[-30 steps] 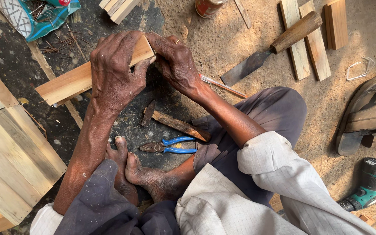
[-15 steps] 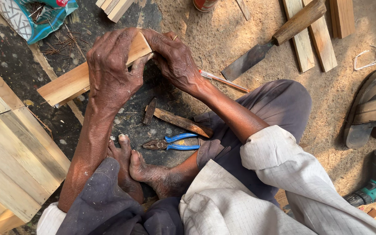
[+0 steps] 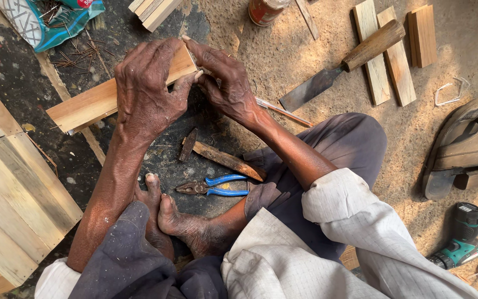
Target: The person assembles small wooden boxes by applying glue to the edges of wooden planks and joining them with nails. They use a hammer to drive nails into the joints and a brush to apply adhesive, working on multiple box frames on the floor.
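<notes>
Item in hand, as I see it from the head camera: a pale wooden block (image 3: pixel 92 102), long and rectangular, clean-sawn faces, lying slantwise on the ground ahead of the crossed feet, its right end raised. My left hand (image 3: pixel 147 88) lies over that end with its grip closed around the wood; my right hand (image 3: pixel 222 75) meets it at the same end, fingers pinched shut against the corner, though I cannot tell whether anything small sits between them. On the ground near the feet: blue-handled pliers (image 3: pixel 214 187) and, just above them, a hammer (image 3: pixel 219 156) with a worn wooden handle. Toward the far right: a chisel (image 3: pixel 341 66) lying across flat wooden slats (image 3: pixel 385 55). Right edge: a green cordless drill (image 3: pixel 460 238). Ground itself is sandy, stained dark under the hands. Left edge: pale plank panels (image 3: pixel 12 194).
</notes>
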`<state>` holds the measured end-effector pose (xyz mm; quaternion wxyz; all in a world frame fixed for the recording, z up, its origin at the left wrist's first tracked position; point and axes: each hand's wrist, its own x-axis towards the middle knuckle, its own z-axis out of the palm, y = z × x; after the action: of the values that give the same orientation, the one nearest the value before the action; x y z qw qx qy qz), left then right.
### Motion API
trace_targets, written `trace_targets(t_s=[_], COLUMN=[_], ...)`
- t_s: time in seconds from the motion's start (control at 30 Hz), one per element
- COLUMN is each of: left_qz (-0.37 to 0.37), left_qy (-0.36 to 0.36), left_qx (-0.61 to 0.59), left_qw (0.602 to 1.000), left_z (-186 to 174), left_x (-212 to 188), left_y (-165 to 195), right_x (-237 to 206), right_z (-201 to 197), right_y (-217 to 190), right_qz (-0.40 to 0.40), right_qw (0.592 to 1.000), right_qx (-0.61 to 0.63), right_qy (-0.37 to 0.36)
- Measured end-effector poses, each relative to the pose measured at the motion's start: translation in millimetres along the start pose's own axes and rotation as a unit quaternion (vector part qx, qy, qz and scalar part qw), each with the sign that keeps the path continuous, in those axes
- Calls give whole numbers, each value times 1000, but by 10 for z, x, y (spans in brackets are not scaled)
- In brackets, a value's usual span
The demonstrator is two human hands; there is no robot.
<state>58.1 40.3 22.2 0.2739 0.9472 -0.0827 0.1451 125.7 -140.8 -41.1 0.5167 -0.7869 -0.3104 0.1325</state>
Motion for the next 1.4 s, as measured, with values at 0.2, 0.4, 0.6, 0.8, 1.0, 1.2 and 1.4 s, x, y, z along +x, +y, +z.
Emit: trace_targets(t_s=[0.2, 0.4, 0.6, 0.8, 1.0, 1.2, 1.4], left_qz=[8, -7, -2, -5, 6, 0, -18], left_qy=[17, 4, 8, 10, 24, 22, 35], left_qx=[-13, -15, -20, -3, -1, -4, 12], left_qw=[1000, 1000, 1000, 1000, 1000, 1000, 999], left_z=[42, 35, 46, 160, 280, 364, 435], left_x=[8, 6, 4, -9, 5, 32, 55], left_y=[-19, -6, -23, -58, -114, -130, -61], right_x=[-191, -213, -231, -514, -1145, -1240, -1223], right_z=[-64, -60, -101, -180, -38, 79, -304], right_y=[-125, -99, -80, -280, -519, -433, -316], right_qz=[-4, 4, 0, 94, 28, 136, 208], right_qw=[989, 997, 995, 987, 959, 903, 946], right_qx=[148, 79, -97, -123, -229, -302, -113], right_qy=[6, 15, 31, -47, -167, -273, -220])
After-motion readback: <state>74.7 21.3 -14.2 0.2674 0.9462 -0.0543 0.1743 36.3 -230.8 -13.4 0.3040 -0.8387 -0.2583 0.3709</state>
